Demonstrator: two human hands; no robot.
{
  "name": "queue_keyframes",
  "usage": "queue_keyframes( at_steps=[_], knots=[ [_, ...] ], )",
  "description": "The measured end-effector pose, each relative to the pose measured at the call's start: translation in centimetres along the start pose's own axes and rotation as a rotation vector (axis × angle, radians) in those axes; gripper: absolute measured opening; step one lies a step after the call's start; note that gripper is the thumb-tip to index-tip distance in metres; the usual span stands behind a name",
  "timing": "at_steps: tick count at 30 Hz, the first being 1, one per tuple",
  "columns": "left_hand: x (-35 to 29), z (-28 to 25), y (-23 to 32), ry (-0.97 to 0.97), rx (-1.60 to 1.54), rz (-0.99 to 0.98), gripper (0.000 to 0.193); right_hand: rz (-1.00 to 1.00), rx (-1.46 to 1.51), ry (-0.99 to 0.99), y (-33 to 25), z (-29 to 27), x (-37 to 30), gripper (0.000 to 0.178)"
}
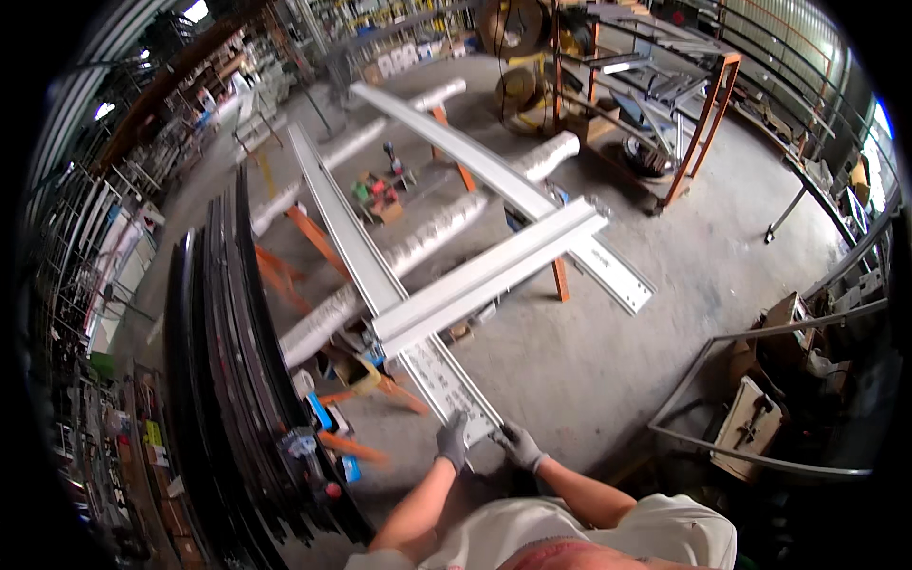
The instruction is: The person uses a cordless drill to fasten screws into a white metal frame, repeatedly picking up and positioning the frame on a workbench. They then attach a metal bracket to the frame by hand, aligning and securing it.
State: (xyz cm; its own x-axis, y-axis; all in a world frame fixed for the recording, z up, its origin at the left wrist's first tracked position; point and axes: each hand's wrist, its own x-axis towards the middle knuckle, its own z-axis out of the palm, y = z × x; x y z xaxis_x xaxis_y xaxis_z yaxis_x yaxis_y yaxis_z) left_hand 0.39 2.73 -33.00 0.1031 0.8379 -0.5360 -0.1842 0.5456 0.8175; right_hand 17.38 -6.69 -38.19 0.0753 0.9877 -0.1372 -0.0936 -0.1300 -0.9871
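Note:
Both my hands wear grey gloves and are at the near end of a long white metal channel [442, 380]. My left hand [453, 443] grips its left edge, with fingers over the upper face. My right hand [520, 446] is closed round the right corner of the same end; its fingertips are partly hidden. A white crosspiece [489, 275] lies across this channel and a second white channel [456, 147] to the right. Holes and dark markings show near the channels' near ends.
Wrapped white supports [432, 233] on orange trestle legs [318, 237] carry the channels. Long black bars [214, 351] lie at left, beside a blue-handled tool [318, 410]. A metal frame [731, 446] stands at right, and an orange rack [703, 128] behind. Red and green tools [380, 195] sit between the channels.

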Motion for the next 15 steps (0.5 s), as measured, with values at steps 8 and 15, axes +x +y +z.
queue_keyframes(
  at_steps=[8, 15],
  knots=[
    [-2.4, 1.5, 1.7, 0.094, -0.017, -0.014, 0.052, 0.075, 0.091, 0.029, -6.1, 0.2, -1.7, 0.025],
    [-4.4, 1.2, 1.8, 0.125, 0.011, -0.095, 0.053, 0.158, 0.179, 0.092, -6.3, 1.7, -3.5, 0.028]
  ],
)
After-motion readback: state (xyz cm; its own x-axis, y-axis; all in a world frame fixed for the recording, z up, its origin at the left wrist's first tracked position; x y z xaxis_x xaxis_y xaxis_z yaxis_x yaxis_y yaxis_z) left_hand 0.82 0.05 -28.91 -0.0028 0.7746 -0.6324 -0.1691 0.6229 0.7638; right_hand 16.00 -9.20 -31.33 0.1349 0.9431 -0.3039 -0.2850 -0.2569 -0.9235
